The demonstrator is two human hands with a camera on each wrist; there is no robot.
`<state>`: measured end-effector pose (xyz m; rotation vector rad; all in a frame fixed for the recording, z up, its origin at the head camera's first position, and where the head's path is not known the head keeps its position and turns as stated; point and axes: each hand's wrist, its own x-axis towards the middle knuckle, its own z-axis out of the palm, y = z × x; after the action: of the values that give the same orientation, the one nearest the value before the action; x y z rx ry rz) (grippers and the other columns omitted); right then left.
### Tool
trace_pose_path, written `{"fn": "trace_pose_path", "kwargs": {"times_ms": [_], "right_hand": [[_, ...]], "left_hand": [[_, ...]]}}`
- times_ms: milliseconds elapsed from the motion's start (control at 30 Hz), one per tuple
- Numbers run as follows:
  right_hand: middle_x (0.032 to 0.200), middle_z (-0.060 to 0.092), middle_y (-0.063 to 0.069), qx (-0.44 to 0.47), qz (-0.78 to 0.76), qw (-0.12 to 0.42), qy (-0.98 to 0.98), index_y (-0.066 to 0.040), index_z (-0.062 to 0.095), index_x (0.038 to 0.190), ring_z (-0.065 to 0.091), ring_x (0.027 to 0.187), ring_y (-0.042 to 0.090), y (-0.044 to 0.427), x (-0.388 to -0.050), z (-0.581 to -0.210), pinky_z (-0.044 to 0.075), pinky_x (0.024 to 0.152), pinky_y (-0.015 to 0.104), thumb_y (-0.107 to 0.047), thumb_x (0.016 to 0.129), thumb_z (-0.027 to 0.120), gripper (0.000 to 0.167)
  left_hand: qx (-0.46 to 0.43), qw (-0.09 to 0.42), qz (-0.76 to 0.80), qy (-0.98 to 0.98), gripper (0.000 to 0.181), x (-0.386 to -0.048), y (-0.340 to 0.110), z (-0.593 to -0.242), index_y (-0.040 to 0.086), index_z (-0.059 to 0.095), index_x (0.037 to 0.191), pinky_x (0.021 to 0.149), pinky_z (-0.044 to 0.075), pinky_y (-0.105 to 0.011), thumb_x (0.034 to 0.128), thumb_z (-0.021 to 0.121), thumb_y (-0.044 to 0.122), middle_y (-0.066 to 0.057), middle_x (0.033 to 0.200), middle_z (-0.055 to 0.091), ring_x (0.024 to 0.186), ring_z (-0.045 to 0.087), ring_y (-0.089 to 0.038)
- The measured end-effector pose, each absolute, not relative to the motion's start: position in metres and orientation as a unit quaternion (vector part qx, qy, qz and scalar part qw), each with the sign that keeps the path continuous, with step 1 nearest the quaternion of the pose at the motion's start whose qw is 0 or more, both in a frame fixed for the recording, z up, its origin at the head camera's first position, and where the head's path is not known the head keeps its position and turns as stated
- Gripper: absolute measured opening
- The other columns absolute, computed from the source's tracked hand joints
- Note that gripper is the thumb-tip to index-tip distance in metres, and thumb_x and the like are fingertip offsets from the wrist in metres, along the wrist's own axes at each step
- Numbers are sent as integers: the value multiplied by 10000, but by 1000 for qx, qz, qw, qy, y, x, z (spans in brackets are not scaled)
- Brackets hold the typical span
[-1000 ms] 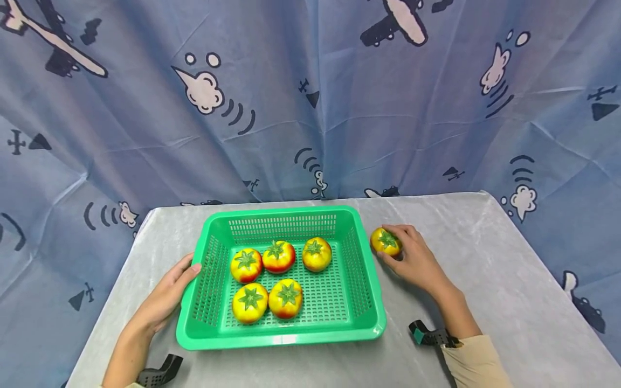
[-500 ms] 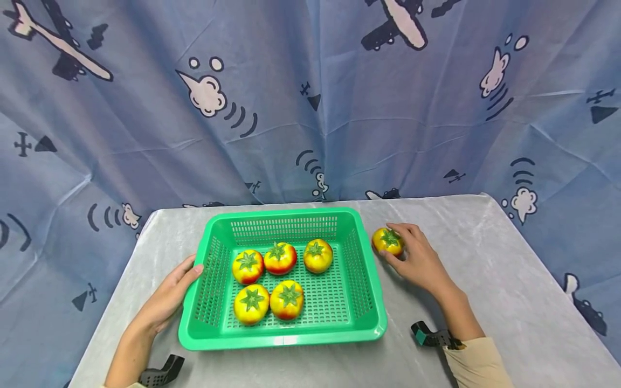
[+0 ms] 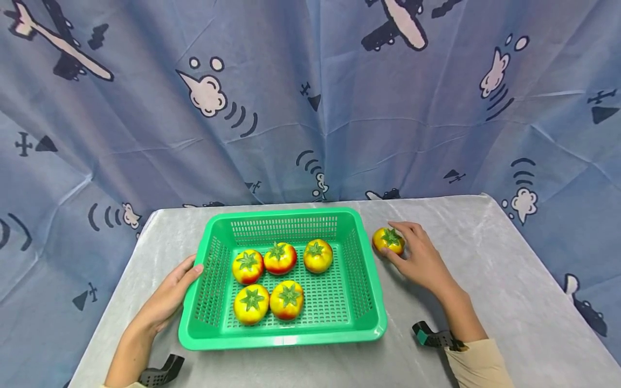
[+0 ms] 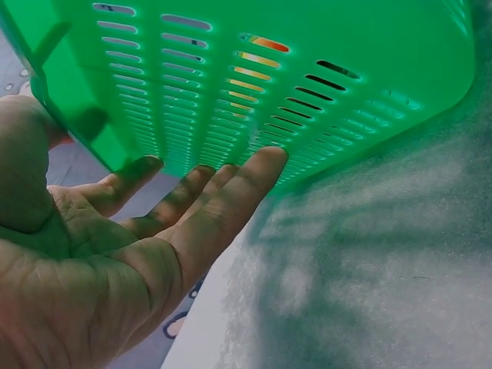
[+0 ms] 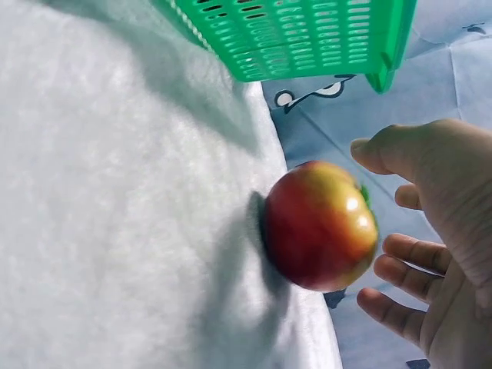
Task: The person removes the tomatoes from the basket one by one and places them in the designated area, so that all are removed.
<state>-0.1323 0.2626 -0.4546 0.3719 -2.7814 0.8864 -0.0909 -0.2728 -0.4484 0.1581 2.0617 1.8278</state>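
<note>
In the head view my left hand [image 3: 167, 296] holds the left side of a green plastic basket [image 3: 281, 340]. Its thumb lies over the rim, and in the left wrist view the fingers [image 4: 223, 204] rest along the slotted outer wall. Inside the basket sit several glossy yellow-red tomatoes [image 3: 286, 300] with green star-shaped tops. Another tomato [image 3: 385, 241] stands on the table just right of the basket. Around its right side hovers my right hand [image 3: 422, 258], thumb and fingers spread. The right wrist view shows a gap between that tomato [image 5: 319, 227] and the fingertips [image 5: 369, 304].
A grey-white cloth covers the table [image 3: 509, 269]. Behind it hangs a blue curtain [image 3: 310, 108] printed with planes and clouds. Each wrist wears a black camera mount, such as the right mount [image 3: 436, 337].
My right hand's fingers have spread slightly and drawn a little to the right, away from the tomato on the table. The left hand and basket look still; the head view shifted slightly.
</note>
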Motion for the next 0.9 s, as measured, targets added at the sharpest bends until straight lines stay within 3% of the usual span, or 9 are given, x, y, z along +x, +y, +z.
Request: {"fn": "trace_pose_path", "kwargs": {"times_ms": [300,633,900], "right_hand": [[1504,472,249,135,309,106,-935,-59,520,1525,441,1413,475,259,-127,-436,433,1079,764,-164,975,765,611],[1524,473,223,151,315,111,-930,-78,526,1526,443,1435,458,247,-123,-418,443,1079,757,-171,990,753,590],[1532,483,201,180,309,97,-929,-87,471,1574,503,1395,419,234,-119,-400,530,1047,685,-162,997,742,642]], "left_hand": [[62,191,653,730,649,-91,-272,-449,3,142,1667,895,679,-394,1170,373,350,-91,1296,667,1081,758,-204],[67,191,659,725,636,-89,-277,-450,-19,140,1653,876,684,-405,1172,367,329,-18,1251,695,1056,765,-193],[61,184,656,729,644,-90,-274,-450,-2,149,1666,882,681,-389,1169,378,338,-23,1265,683,1064,758,-184]]}}
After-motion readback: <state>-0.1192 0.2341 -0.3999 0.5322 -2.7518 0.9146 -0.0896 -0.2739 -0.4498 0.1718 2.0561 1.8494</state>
